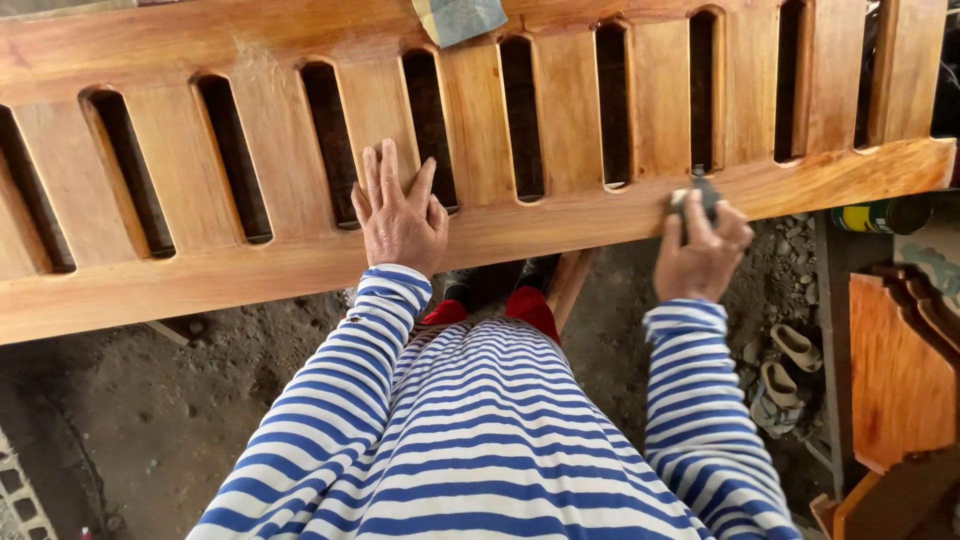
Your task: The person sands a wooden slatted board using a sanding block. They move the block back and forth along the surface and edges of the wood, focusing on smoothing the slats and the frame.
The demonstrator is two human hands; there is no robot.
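My left hand [398, 218] lies flat on the slatted wooden panel [560, 120], fingers spread and pointing to the far side, the palm on the near rail and the fingertips reaching onto a slat between two dark slots. My right hand [702, 250] is closed around a small dark sanding pad [697, 198], pinching it between thumb and fingers and pressing it against the near rail of the same panel, well to the right of the left hand. The panel runs across the whole view from left to right, tilted a little, its near edge just beyond my wrists, its wood glossy and orange-brown. At the far edge, near the middle, a folded piece of grey-green sandpaper [458, 17] rests on the top rail. Both my sleeves are blue and white striped. Below the panel is a dirt floor [180, 410]; a pair of sandals [785, 375] lies on it to the right. Further right stand carved wooden pieces [900, 380], and a green and yellow can [880, 215] sits just under the panel's right end.
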